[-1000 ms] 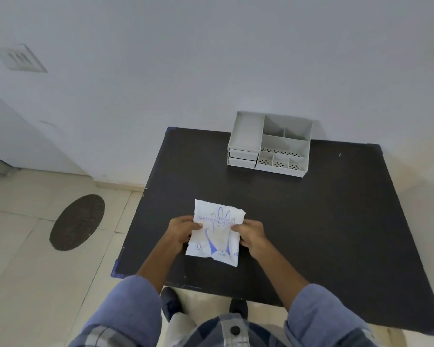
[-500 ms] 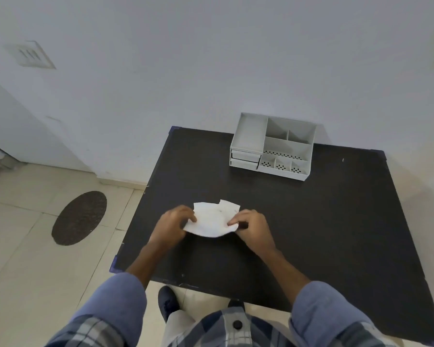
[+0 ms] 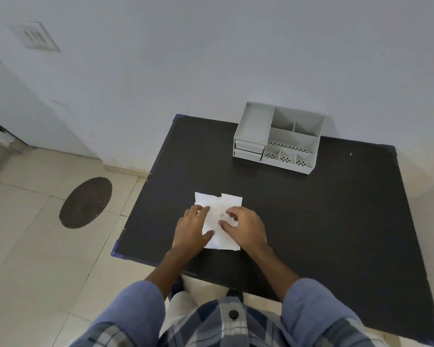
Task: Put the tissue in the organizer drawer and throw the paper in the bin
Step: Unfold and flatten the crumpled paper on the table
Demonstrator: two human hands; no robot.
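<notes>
A white paper packet [image 3: 217, 202] lies flat on the black table [image 3: 336, 221], near its front left, plain side up. My left hand [image 3: 192, 230] grips its left edge, thumb across the lower part. From the right, my right hand [image 3: 247, 229] pinches the middle with curled fingers. Both hands cover much of the packet. The grey organizer [image 3: 278, 139] stands at the table's back edge against the wall. Its two drawers [image 3: 249, 150] at the front left are closed. No bin is in view.
A dark oval mat [image 3: 85, 202] lies on the tiled floor left of the table. The white wall runs right behind the table. Blue guards cap the table corners [image 3: 115, 251]. My feet show under the front edge.
The packet was held up with its blue-printed face toward me. It has been turned over and laid flat on the table, and both hands moved down onto it.
</notes>
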